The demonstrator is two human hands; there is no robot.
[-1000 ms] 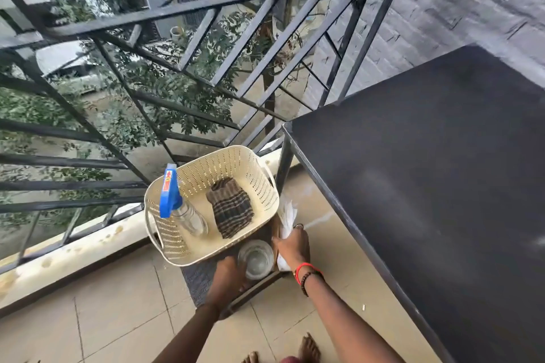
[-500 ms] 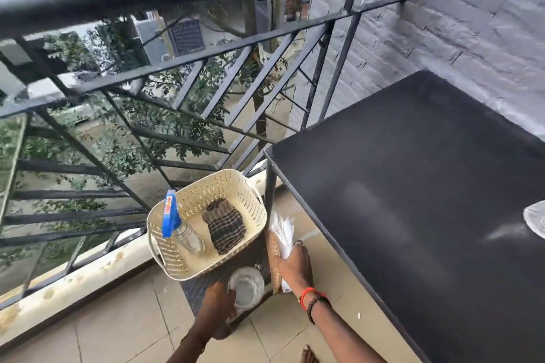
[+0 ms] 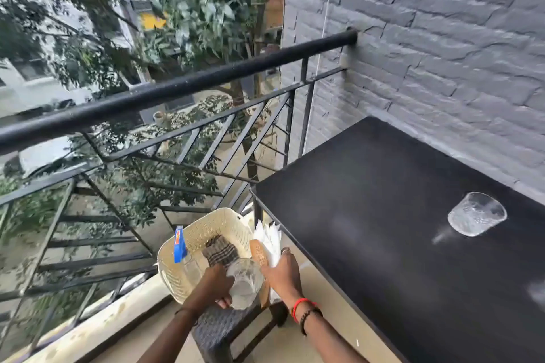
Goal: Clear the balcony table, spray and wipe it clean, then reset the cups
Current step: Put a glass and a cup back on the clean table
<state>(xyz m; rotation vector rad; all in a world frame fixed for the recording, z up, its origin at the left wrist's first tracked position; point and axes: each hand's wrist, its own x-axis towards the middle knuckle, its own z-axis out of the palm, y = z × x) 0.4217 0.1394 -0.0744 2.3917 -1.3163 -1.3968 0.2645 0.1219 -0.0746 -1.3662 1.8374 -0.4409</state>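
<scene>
My left hand [image 3: 216,286] grips a clear glass cup [image 3: 245,283] above the woven stool [image 3: 218,330], just in front of the cream basket [image 3: 188,244]. My right hand [image 3: 281,270] holds a wooden napkin holder [image 3: 260,256] with white napkins [image 3: 269,240] beside the basket. Inside the basket lie a spray bottle with a blue trigger [image 3: 180,244] and a checked cloth [image 3: 219,252]. A second clear glass cup [image 3: 476,217] stands on the black table [image 3: 383,215] at the right.
The black metal railing [image 3: 177,91] runs along the left and back. A grey brick wall [image 3: 442,38] stands behind the table. The table's near corner and leg [image 3: 257,209] are close to my right hand. Pale floor tiles lie below.
The view has tilted up, bringing the cup on the table into sight. Both hands have risen from the stool, the left with the glass cup, the right with the napkin holder.
</scene>
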